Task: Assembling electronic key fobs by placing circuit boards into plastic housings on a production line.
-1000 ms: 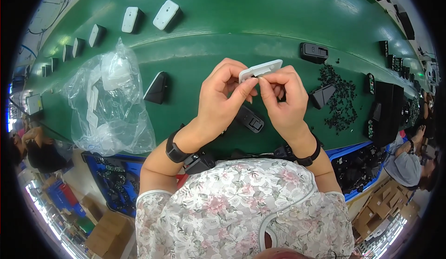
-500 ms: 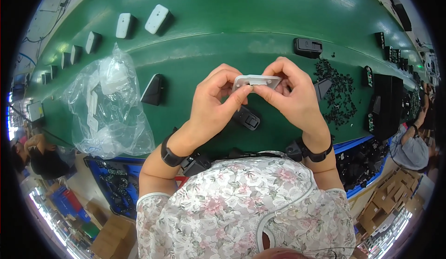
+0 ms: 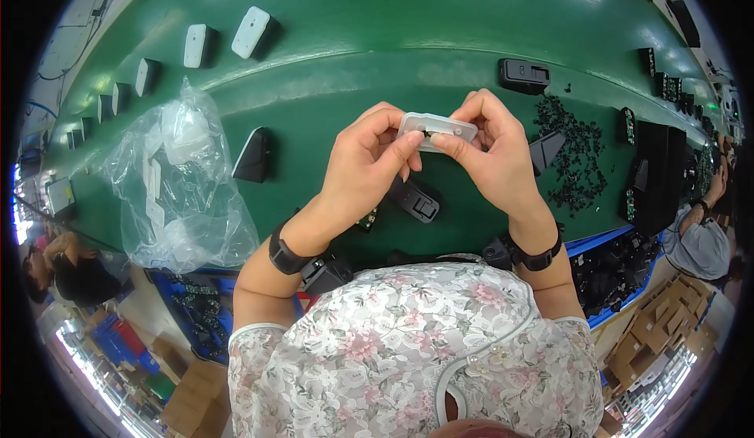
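Note:
Between my two hands is a white plastic cover (image 3: pixel 441 124), tilted so that its hollow inner side shows. My left hand (image 3: pixel 365 151) pinches its left end, thumb pressing inside. The right end is gripped by my right hand (image 3: pixel 495 147), whose thumb also rests on the inside, close to a small dark part near the middle. Below the hands a black plastic housing (image 3: pixel 416 202) lies on the green table (image 3: pixel 314 85). A green circuit board (image 3: pixel 367 220) shows partly beside my left wrist.
A clear plastic bag (image 3: pixel 184 187) with white parts lies left, next to a black-and-white casing (image 3: pixel 251 155). White-topped casings (image 3: pixel 250 33) curve along the far left. Small black pieces (image 3: pixel 569 151), a black housing (image 3: pixel 524 75) and a black box (image 3: pixel 658 175) are right. Blue trays (image 3: pixel 616 277) sit below the table edge.
The white cover has tipped so more of its inner side faces up, and my thumbs have shifted on it. The view has moved slightly, and the circuit board by my left wrist now shows.

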The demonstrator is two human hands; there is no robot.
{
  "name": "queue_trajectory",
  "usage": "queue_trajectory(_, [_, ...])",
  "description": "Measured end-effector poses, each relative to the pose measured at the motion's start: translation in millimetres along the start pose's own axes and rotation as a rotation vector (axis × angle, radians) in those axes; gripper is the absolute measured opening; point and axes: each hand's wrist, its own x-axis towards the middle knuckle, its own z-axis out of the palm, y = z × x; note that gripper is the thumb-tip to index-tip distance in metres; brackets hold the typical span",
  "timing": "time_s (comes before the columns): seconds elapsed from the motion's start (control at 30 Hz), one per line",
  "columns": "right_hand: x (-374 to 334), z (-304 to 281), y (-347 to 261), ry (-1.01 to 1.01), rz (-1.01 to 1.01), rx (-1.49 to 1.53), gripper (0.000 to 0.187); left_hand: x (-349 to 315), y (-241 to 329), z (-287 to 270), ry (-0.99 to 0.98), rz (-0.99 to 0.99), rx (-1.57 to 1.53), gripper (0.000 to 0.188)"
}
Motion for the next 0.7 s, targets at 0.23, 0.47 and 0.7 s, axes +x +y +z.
queue_trajectory(0.23, [2.5,-15.4,3.3,0.000,0.116,0.118,0.020,12.9,2.3,-5.4,0.078,-0.031,-0.195,0.011])
queue_trajectory(0.47, [16.4,-90.4,-4.2,0.311,-0.346,-1.227,0.049,72.4,-13.3,-53.9,0.133,0.162,0.811,0.009])
queue_trajectory(0.7, [25.0,-110.2,2.3,0.283,-0.226,-1.008,0.036,57.0,-14.4,-25.6,0.262,0.419,1.321,0.038])
